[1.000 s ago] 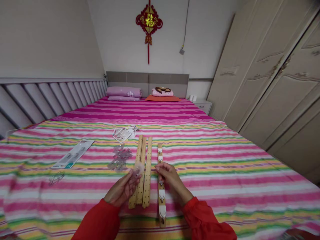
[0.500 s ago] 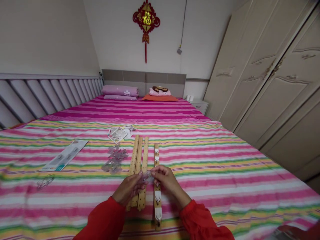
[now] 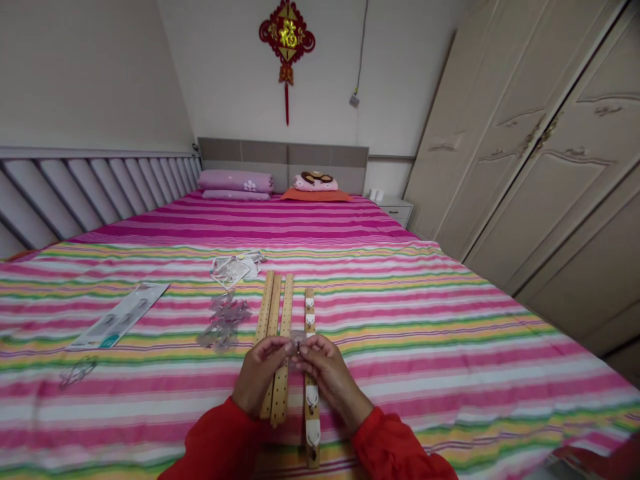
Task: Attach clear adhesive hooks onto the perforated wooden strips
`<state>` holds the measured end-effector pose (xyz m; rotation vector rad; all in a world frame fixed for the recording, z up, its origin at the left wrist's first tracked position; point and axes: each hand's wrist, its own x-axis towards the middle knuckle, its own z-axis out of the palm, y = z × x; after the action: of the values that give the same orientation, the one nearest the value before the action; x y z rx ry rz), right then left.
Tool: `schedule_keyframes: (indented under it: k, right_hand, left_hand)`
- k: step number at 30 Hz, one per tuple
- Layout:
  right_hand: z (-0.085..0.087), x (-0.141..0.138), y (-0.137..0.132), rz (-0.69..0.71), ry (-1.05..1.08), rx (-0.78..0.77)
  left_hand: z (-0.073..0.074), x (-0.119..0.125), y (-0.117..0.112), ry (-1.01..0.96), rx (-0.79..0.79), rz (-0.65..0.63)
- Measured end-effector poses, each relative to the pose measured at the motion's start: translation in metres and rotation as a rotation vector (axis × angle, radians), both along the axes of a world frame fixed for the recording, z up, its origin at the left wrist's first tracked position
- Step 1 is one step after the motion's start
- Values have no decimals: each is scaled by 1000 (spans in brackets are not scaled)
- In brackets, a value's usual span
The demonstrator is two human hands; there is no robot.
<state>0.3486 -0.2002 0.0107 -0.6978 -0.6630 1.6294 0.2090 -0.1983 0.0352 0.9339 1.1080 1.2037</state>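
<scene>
Between my two hands is a small clear plastic hook (image 3: 298,336), held up over the wooden strips. My left hand (image 3: 261,373) pinches its left side with thumb and forefinger. On the opposite side my right hand (image 3: 334,378) grips it too; the fingers hide much of it. Beneath the right hand runs a narrow wooden strip (image 3: 311,392) bearing several white-backed metal hooks (image 3: 312,400). Several bare strips with rows of holes (image 3: 281,393) lie under and beside my left hand. A pile of clear plastic hooks (image 3: 225,320) rests to their left.
Everything lies on a bed with a striped sheet (image 3: 425,373). A long packet of hooks (image 3: 120,315) and a loose bundle of thin metal wire (image 3: 79,371) are at left. Small packets (image 3: 237,267) sit farther back. A slatted rail (image 3: 90,193) borders the left side, wardrobes (image 3: 530,173) the right.
Both hands have drawn closer around the clear plastic hook, the left fingers curling in more. The whole view has shifted slightly.
</scene>
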Motion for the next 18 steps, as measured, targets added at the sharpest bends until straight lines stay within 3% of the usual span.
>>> schedule_keyframes:
  k: [3,9,18]
  right_hand:
    - [-4,1,3,-16,-37,19]
    - [-7,11,20,-101,-212,66]
    - [-7,23,77,-225,-310,45]
  left_hand:
    - [3,1,3,94,89,-25]
    - [-1,7,25,181,92,-35]
    - [-5,27,91,189,115,-13]
